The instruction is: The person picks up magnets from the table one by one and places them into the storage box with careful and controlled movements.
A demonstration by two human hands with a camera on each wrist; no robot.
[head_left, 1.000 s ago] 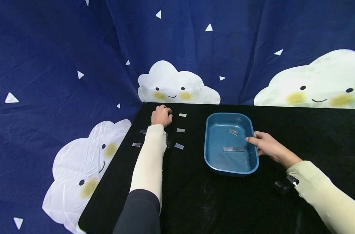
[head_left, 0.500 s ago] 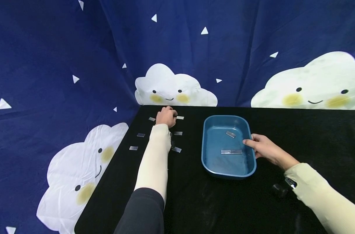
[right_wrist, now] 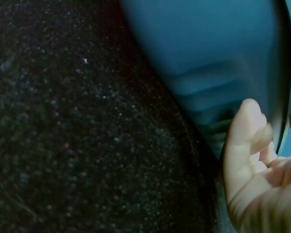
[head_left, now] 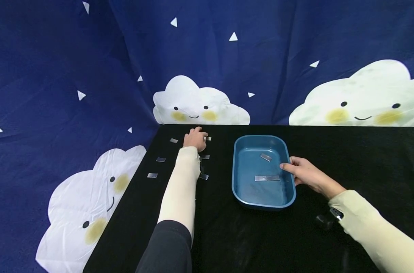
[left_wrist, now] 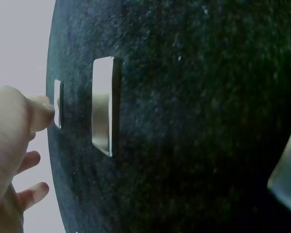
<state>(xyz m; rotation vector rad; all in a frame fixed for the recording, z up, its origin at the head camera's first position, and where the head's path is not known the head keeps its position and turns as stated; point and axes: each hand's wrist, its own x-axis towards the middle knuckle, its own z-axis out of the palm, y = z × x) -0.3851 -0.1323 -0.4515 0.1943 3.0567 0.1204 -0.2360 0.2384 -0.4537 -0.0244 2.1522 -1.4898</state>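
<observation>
My left hand [head_left: 194,139] reaches to the far end of the black table. Its fingers are spread, and its thumb side is at a small silver metal plate [head_left: 208,138], seen in the left wrist view as a thin plate [left_wrist: 57,104] by the fingertip. I cannot tell whether they touch. My right hand [head_left: 305,174] grips the right rim of a blue plastic tub [head_left: 238,195], thumb over the rim and fingers outside. Inside the tub lie a tilted plate [head_left: 266,157] and two plates [head_left: 267,178] end to end.
Left of my forearm, three plates stand in a column, the middle one [head_left: 160,159] among them. Two more, including a near plate [head_left: 204,176], are partly hidden by my left wrist. A blue curtain [head_left: 207,49] with clouds hangs behind the table.
My left hand has moved right, from the far left plate, now uncovered, to the far right one. My right hand keeps its grip on the tub. The head view has shifted slightly.
</observation>
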